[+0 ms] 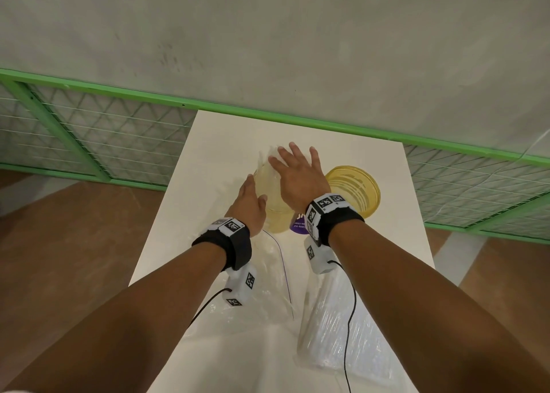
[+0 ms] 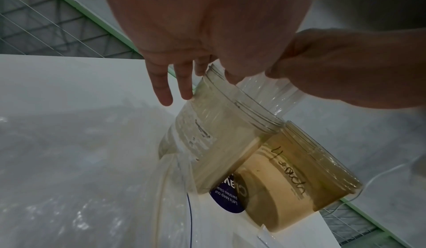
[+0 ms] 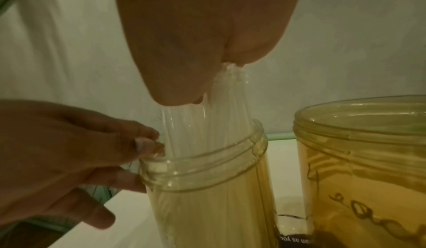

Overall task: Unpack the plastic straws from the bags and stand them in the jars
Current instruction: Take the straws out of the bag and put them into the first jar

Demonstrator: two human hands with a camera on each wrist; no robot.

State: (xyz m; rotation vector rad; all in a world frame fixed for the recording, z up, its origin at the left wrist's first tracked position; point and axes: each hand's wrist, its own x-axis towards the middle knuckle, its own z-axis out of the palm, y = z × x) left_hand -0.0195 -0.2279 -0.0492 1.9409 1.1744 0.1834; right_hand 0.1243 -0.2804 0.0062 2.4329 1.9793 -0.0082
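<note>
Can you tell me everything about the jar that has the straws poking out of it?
The straw jar is clear, yellowish plastic, round, with a ridged screw-top rim and no lid. It stands upright on the white table, right beside a second, amber jar. A thick bundle of clear straws stands inside and sticks out above the rim. The left hand touches its rim and side, and the right hand's flat palm presses on the straw tops.

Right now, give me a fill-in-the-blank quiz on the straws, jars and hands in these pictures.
1. The straws stand in the ____ of the two jars.
2. The right hand presses flat on the straws' ____.
3. The left hand steadies the paler jar at its ____.
4. The amber jar holds ____ straws.

Answers: paler; tops; rim; no
</note>
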